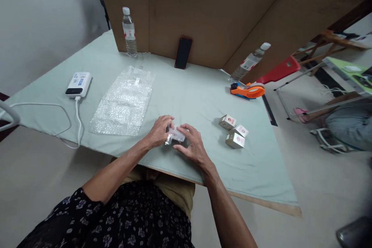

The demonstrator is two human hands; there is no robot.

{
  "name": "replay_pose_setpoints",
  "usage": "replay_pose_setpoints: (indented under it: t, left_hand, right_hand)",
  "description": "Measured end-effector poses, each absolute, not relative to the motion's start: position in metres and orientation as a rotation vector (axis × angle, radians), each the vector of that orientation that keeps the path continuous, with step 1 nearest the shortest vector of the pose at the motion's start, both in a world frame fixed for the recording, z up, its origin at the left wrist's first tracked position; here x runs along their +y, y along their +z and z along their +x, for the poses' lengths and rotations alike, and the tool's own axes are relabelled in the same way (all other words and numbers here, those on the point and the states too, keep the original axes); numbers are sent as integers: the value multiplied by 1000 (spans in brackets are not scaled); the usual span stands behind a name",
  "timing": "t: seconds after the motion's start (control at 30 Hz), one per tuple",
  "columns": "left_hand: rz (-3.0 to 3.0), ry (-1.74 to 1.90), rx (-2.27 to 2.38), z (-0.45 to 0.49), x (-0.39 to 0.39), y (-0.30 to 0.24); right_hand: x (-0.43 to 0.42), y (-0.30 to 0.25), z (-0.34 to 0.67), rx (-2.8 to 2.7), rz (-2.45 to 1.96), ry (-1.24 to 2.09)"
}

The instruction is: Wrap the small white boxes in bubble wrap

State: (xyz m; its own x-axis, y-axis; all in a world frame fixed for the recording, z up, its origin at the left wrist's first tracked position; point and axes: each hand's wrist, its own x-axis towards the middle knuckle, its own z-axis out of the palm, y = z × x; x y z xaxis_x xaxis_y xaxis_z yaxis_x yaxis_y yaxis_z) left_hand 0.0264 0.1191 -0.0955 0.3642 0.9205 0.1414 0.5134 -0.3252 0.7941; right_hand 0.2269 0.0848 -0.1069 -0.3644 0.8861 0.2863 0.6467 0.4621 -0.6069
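Near the front edge of the table, a small packet in clear bubble wrap [176, 136] lies between my two hands. My left hand [159, 132] grips its left end, thumb and fingers closed on the shiny plastic. On the other side, my right hand [193, 144] has its fingers and thumb curved around the packet's right end. What is inside the wrap I cannot make out. To the left lie flat sheets of bubble wrap [123, 102]. Off to the right stand small white-and-gold boxes [235, 140], three of them close together.
An orange tape dispenser [251, 91] lies at the right edge by a tilted water bottle [249, 63]. Another bottle [130, 35] and a phone [183, 52] stand by the cardboard screen [186, 7]. A white power bank [79, 84] with a cable lies left. A person sits at far right.
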Motion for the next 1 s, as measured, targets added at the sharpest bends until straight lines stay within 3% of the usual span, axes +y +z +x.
replay_pose_setpoints:
  t: [0.17, 0.43, 0.53, 0.63, 0.8, 1.0]
  left_hand:
    - [1958, 829, 1265, 26, 123, -96]
    - [1603, 806, 1027, 9, 121, -89]
    - [1386, 783, 904, 8, 120, -93]
    - [1236, 758, 829, 9, 121, -96]
    - [1188, 800, 811, 14, 119, -100]
    - [1155, 834, 812, 17, 115, -104]
  right_hand:
    - [89, -108, 219, -2119, -1327, 407]
    - [95, -98, 210, -1585, -1451, 1061]
    - [87, -97, 204, -1568, -1442, 1138]
    - [81, -96, 199, -1602, -1497, 1092]
    - [79, -102, 196, -1772, -1648, 692]
    - [75, -112, 196, -1643, -1504, 593]
